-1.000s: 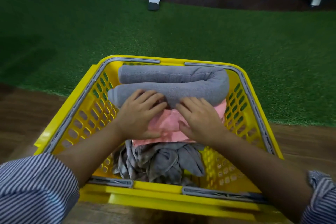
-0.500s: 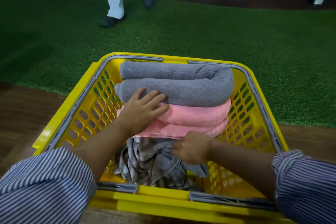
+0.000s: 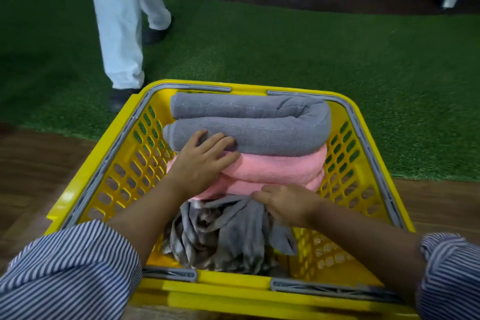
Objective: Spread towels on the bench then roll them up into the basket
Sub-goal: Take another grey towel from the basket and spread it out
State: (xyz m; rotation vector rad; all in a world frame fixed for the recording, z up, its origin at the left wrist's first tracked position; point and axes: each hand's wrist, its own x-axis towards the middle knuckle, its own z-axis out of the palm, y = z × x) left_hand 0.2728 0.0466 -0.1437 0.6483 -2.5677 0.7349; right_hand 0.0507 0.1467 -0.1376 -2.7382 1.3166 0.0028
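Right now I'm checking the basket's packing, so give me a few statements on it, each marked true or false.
1. The grey roll lies on the pink towel. True.
2. The left hand grips the basket rim. False: it rests open on the two rolled towels.
3. The right hand grips the crumpled towel. True.
4. The pink towel lies on the turf. False: it is in the basket.
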